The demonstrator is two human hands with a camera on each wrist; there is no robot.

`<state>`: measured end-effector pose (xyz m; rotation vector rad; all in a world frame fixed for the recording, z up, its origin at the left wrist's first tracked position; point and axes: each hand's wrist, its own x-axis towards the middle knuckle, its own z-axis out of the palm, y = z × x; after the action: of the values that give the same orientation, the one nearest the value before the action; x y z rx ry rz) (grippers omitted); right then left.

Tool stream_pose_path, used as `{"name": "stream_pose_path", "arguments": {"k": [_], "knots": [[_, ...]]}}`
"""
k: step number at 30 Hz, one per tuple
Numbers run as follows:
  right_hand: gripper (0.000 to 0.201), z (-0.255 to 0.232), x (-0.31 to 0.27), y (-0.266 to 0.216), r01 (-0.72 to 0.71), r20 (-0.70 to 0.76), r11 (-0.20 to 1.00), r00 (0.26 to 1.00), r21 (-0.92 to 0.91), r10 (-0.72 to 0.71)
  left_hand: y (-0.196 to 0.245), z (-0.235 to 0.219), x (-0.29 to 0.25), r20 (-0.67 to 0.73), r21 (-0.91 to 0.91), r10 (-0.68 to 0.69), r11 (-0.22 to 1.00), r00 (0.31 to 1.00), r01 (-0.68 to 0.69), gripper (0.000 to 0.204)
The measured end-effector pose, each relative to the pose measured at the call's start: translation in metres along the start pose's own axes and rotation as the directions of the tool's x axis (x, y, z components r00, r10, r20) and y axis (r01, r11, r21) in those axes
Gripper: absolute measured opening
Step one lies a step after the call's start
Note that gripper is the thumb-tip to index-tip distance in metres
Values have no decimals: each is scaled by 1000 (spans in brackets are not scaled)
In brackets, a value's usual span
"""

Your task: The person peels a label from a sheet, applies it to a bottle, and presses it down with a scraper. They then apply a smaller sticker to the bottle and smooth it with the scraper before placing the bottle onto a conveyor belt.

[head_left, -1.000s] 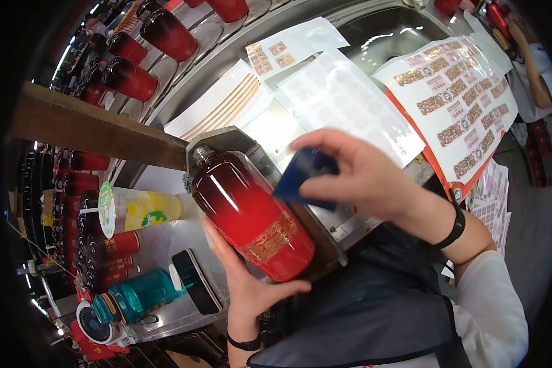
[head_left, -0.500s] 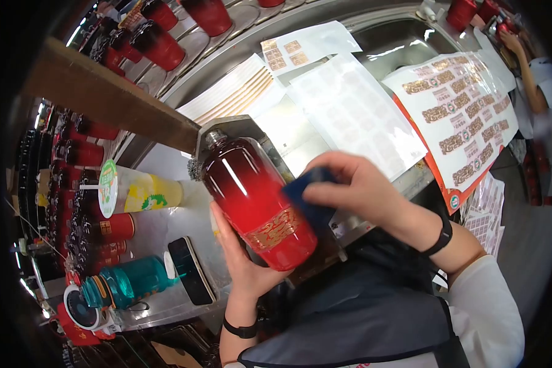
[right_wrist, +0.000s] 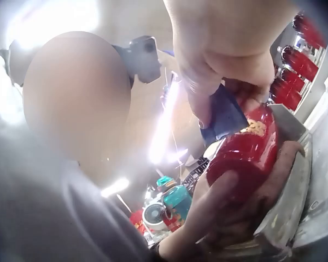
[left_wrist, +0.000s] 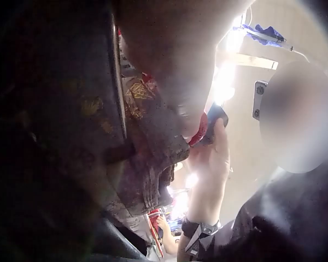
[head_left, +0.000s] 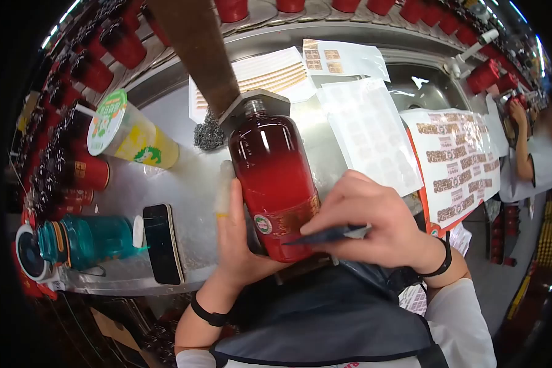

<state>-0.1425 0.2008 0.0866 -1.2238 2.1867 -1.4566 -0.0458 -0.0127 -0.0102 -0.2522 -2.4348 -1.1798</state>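
Observation:
A glossy bottle (head_left: 266,165), dark at the neck and red below, lies on a holder (head_left: 276,98) with its neck away from the body. My left hand (head_left: 236,257) holds its lower left side and base, fingers along the side. My right hand (head_left: 380,224) pinches a thin dark blue card (head_left: 328,235) against the gold label (head_left: 288,221) near the base. A round green-white mark (head_left: 262,224) shows left of the gold pattern. In the right wrist view the blue card (right_wrist: 224,114) touches the bottle (right_wrist: 243,158). The left wrist view is mostly dark.
Sheets of gold labels (head_left: 451,159) and a white sheet (head_left: 371,135) lie to the right, near a sink (head_left: 420,89). A wooden beam (head_left: 196,49) stands beyond. At left are a drink cup (head_left: 138,138), teal bottle (head_left: 98,239), phone (head_left: 162,244) and scouring pad (head_left: 209,135).
The head view has turned. The bottle has rolled a little, bringing the round mark into view, and the blue card has moved down onto the lower label, now seen nearly edge-on.

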Motion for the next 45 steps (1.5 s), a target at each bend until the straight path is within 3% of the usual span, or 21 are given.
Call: {"name": "stream_pose_path", "arguments": {"k": [1, 2, 3, 5, 7, 8, 9, 11, 13, 15, 17, 19, 20, 23, 25, 30, 32, 36, 39, 41, 45], "knots": [[22, -2, 4, 7, 1, 17, 1000, 1000, -7, 0, 0, 0, -2, -12, 41, 16, 999, 1000, -15, 130], [23, -9, 9, 18, -312, -86, 932, 940, 182, 331, 0, -1, -3, -24, 34, 8, 999, 1000, -7, 130], [24, -16, 14, 25, -554, -126, 739, 762, 383, 636, 0, -4, -3, 0, 39, 12, 999, 1000, -12, 132], [20, -19, 18, 23, -413, -266, 899, 859, 146, 438, -3, -3, -1, 1, 40, 12, 999, 1000, -12, 134], [14, -5, 15, 6, 5, 50, 1000, 999, 14, -6, -3, 1, -4, -37, -42, -29, 999, 999, 27, 126], [14, -7, 17, 16, -32, 66, 999, 997, -41, 35, -3, 0, -3, -49, -47, -31, 999, 998, 28, 126], [18, -15, 22, 15, -410, -26, 893, 906, 185, 422, -1, -3, -2, -26, -32, -16, 999, 1000, 15, 125], [19, -30, 24, 31, -337, -334, 939, 894, -62, 299, 1, -7, 1, -24, -19, -10, 1000, 1000, 10, 124], [18, -20, 25, 4, 24, 52, 990, 999, -136, -18, 3, -9, 2, 29, 79, -19, 997, 999, 17, 134], [19, -17, 27, 2, -162, 152, 986, 974, -39, 166, -1, -5, -2, 18, -9, -55, 998, 998, 55, 131], [18, -28, 28, 39, -313, -302, 949, 909, -40, 287, -1, -3, -1, 1, -99, -92, 991, 996, 91, 128], [25, -25, 27, 15, -4, -174, 905, 982, -426, -77, 2, -6, 5, 60, -172, -158, 971, 986, 166, 132], [26, -14, 19, 10, 192, 63, 889, 981, -416, -183, -1, -3, 3, 55, -170, -172, 969, 984, 179, 132], [25, 33, -12, 0, 605, 286, 696, 796, -387, -533, -14, 2, 7, 102, -260, -208, 938, 973, 228, 131], [23, 28, -19, -17, 636, 443, 719, 750, -280, -491, -10, -2, 12, 141, -233, -152, 955, 978, 182, 114], [24, -18, -4, -24, 277, 324, 940, 924, -201, -203, -9, -9, 7, 116, -175, -106, 976, 988, 125, 124], [26, -19, -12, -13, 113, 99, 969, 991, -221, -93, -6, -18, 2, 58, 4, -18, 1000, 998, 18, 124], [27, -12, -27, -4, -143, -84, 989, 987, -38, 139, -1, -20, 5, -9, 125, 166, 978, 986, -164, 128], [26, -5, -39, 5, -211, -197, 963, 950, 165, 242, 2, -12, 9, 3, 23, -76, 997, 997, 76, 131], [26, -2, -44, 8, -232, -215, 948, 936, 218, 278, -9, -2, 8, 180, -342, -152, 917, 972, 206, 133], [25, 0, -47, 12, -298, -258, 896, 885, 329, 388, 0, -14, 7, 260, -221, -221, 934, 940, 281, 135]]}}
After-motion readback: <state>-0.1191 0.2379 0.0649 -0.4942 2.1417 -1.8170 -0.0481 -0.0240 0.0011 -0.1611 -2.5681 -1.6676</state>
